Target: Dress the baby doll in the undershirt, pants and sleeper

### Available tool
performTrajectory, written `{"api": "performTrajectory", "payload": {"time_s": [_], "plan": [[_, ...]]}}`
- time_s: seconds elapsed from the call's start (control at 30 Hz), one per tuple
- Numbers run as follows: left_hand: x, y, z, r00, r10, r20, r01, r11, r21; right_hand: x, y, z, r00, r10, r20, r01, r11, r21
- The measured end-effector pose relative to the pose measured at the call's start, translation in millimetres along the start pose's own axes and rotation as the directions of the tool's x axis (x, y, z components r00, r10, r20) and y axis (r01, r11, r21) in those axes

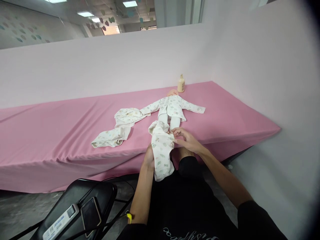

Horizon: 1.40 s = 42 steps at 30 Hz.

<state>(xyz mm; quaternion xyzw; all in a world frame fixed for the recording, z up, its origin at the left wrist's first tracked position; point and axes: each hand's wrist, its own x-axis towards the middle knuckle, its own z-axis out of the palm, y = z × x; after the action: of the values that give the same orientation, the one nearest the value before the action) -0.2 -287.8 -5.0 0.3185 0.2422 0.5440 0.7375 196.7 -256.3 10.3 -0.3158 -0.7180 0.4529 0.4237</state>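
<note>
A baby doll (pixel 173 92) lies on its back on the pink cloth, wearing a white patterned baby jacket (pixel 174 106) with the sleeves stretched out. Its white legs point towards me. The baby pants (pixel 163 153), white with a small green print, are gathered at the doll's lower left leg and hang over the table edge. My left hand (pixel 149 156) grips the pants from the left side, most of its fingers hidden behind the fabric. My right hand (pixel 186 140) is closed at the fingertips on the pants' right edge, beside the doll's other foot.
Two more folded patterned baby garments, one garment (pixel 130 116) and another garment (pixel 111 137), lie to the left. A pump bottle (pixel 181 84) stands behind the doll's head. A black chair (pixel 100 190) at lower left carries a phone (pixel 91 216) and a white device (pixel 61 222).
</note>
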Motion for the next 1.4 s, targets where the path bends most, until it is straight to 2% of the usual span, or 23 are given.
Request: {"api": "performTrajectory", "payload": {"time_s": [0.1,0.17,0.3,0.43,0.53,0.63,0.8,0.97,1.07,1.17,1.3,1.4], "plan": [[-0.2,0.5,-0.5,1.0,-0.025,0.006,0.025,1.0,-0.018,-1.5,0.8,-0.9,0.997,0.056,0.056,-0.064,0.984,0.165],[-0.8,1.5,-0.2,0.999,-0.049,-0.005,0.049,0.998,-0.028,-3.1,1.0,-0.6,0.995,0.08,0.06,-0.091,0.975,0.205],[-3.0,4.3,-0.6,0.996,-0.07,-0.056,0.067,0.997,-0.044,-5.4,3.1,1.3,0.991,0.086,0.103,-0.104,0.978,0.18],[-4.8,6.1,-4.0,0.988,-0.088,-0.123,0.084,0.996,-0.039,-5.6,1.0,2.8,0.981,0.08,0.177,-0.09,0.995,0.048],[-6.7,6.4,-6.9,0.988,-0.08,-0.131,0.081,0.997,-0.005,-4.6,-1.7,1.1,0.98,0.11,0.165,-0.108,0.994,-0.019],[-9.1,6.7,-8.2,0.988,-0.082,-0.132,0.082,0.997,-0.005,-6.1,-0.7,-0.7,0.977,0.132,0.165,-0.133,0.991,-0.005],[-9.5,5.1,-8.5,0.971,-0.043,-0.234,0.038,0.999,-0.026,-23.8,7.1,7.7,0.993,0.073,0.092,-0.07,0.997,-0.033],[-10.5,-3.6,-12.2,0.951,0.003,-0.309,0.004,1.0,0.023,-37.4,9.2,9.4,0.991,0.125,0.043,-0.123,0.991,-0.045],[-19.0,-7.5,-19.4,0.96,0.014,-0.278,0.018,0.994,0.111,-26.9,6.0,-0.6,0.993,0.115,0.03,-0.116,0.992,0.04],[-32.9,-5.8,-28.0,0.975,0.01,-0.223,0.046,0.969,0.244,-2.0,4.1,-11.7,0.989,0.122,0.08,-0.138,0.961,0.241],[-47.7,2.6,-32.7,0.983,0.049,-0.177,0.04,0.883,0.468,39.7,4.1,-20.0,0.961,0.11,0.255,-0.229,0.836,0.5],[-49.0,6.9,-28.7,0.976,0.112,-0.187,0.005,0.847,0.532,62.9,3.0,-21.5,0.899,0.139,0.415,-0.368,0.754,0.544]]}}
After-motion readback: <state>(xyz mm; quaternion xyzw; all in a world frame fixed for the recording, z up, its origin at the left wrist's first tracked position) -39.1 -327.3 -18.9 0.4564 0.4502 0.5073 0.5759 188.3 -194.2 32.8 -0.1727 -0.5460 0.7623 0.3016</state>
